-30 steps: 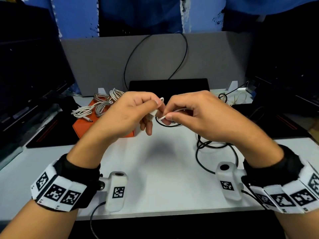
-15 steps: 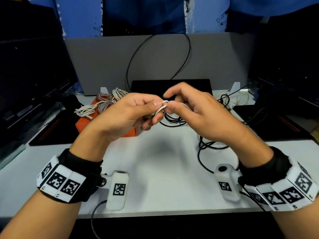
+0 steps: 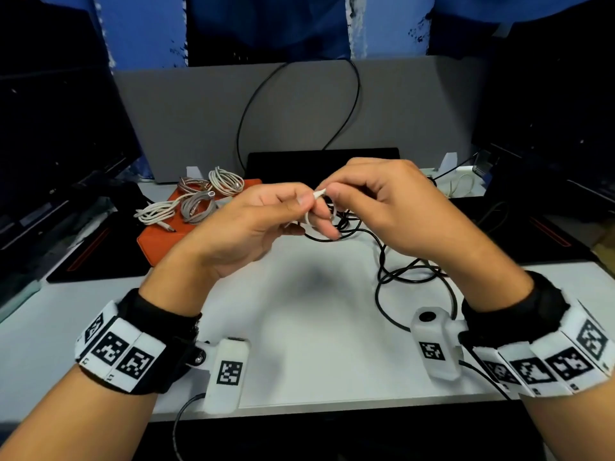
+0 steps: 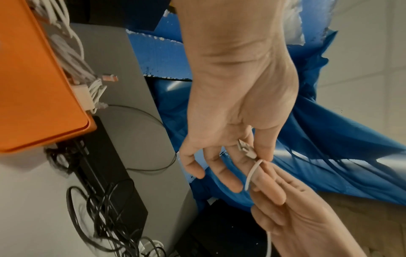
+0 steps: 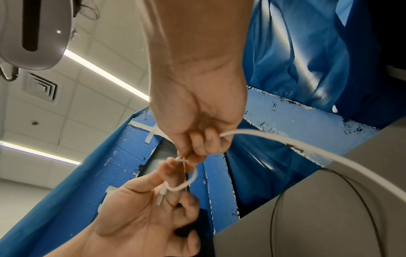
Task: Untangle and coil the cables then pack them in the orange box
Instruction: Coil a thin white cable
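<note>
Both hands are raised above the white table, working one thin white cable (image 3: 307, 219). My left hand (image 3: 299, 202) pinches its plug (image 4: 247, 149) between thumb and forefinger, and a small loop (image 5: 186, 182) curls round the left fingertips. My right hand (image 3: 332, 194) pinches the same cable right next to it; the rest trails off to the right (image 5: 285, 140). The orange box (image 3: 159, 241) lies closed at the back left with several coiled pale cables (image 3: 199, 201) on top. A tangle of black cable (image 3: 399, 271) lies under and right of my right hand.
A black flat device (image 3: 322, 158) lies behind my hands against a grey partition (image 3: 416, 111), with a black wire looping up it. Dark mats flank the table (image 3: 316, 327) left and right. More thin cables lie at the back right (image 3: 462, 188).
My right hand has come up and over towards the left fingertips, bending the white cable into a small loop. Both hands have risen a little. The box and the black tangle have not moved.
</note>
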Tool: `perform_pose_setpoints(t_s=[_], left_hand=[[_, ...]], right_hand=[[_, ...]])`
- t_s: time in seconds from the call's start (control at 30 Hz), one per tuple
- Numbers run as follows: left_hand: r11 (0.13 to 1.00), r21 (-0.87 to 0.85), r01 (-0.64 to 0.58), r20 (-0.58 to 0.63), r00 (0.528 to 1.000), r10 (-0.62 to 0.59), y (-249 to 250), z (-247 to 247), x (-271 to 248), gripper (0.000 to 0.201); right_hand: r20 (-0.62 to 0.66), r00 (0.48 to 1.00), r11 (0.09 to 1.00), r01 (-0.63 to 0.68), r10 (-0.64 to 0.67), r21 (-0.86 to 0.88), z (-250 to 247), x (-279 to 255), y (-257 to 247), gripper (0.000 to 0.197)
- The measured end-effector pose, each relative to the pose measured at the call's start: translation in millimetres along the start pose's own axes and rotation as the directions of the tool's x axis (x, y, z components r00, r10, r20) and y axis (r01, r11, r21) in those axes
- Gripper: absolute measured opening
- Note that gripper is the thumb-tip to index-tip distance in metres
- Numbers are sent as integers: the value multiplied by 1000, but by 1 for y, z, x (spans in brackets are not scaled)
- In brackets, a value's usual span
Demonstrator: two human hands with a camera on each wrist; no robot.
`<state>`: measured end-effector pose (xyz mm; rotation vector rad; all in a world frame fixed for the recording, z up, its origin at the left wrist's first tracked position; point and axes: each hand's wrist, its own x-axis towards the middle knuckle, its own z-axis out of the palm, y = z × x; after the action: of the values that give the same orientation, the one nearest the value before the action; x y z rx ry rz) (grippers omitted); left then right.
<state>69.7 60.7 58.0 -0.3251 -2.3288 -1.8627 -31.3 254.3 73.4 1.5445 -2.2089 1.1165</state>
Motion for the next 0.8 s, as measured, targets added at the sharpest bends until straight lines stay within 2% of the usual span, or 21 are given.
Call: perform_pose_setpoints(t_s=[0.17,0.27,0.37,0.47,0.53,0.63,0.7,0.73,0.8], left_hand=[[995,100,22,44,999,-26,1,-2,-2,30],[996,60,-63,-16,998,64,1,3,0,28],[978,-105,-181,-139,976,166,5,9,2,30],[924,-287,-254,-244,952,186,6,9,2,34],[901,-354,-251,-244,955,170,6,10,3,32],[893,-399,-210,-267,958,105,4,13,4,29],[913,-350,-207,-329,940,87,1,12,6,28],[931,-300,-207,-359,929,91,0,10,7,26],[972,-137,-192,-405,906,122,-3,8,9,24]], right_hand=[[56,997,988,51,-44,-143,5,-2,-3,23],[2,1000,999,19,-19,-37,2,0,-3,21],[-88,996,997,-24,30,72,-2,0,0,21],[-143,989,999,-39,41,18,2,2,10,27],[-77,995,997,-65,62,-47,7,3,15,29],[122,989,980,-56,81,-192,18,1,15,20],[251,963,968,-33,97,-247,23,-2,7,15],[308,945,957,-21,113,-288,23,-4,3,19],[388,912,926,27,131,-376,23,-8,-3,24]])
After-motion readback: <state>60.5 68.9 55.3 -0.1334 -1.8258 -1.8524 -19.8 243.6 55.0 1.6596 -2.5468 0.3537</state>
